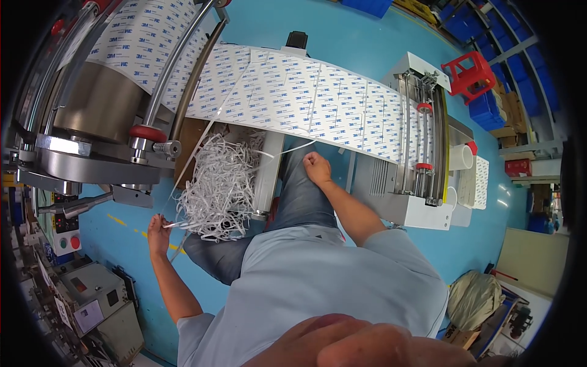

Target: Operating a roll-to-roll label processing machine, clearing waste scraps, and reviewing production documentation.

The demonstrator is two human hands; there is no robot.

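My left hand [159,227] is low at the left, beside the heap of strips. Its fingers pinch a thin white strip [175,225]; another narrow strip runs up from near this hand toward the edge of the sheet. The tangled heap of white strips [217,183] sits between the machine and my legs. Above it stretches a wide white printed sheet [287,92], crossed by several creases or seams. My right hand [316,168] is closed over my thigh, just below the sheet's near edge; what its fingers hold, if anything, is hidden. A short white strip end [299,148] curls close by it.
A large roller machine [98,110] with metal bars stands at the left. On the right, a white-sided unit [416,211] has rods with red collars. A metal roller [267,183] stands right of the heap. Beyond are a red stool [469,76] and shelves with blue bins.
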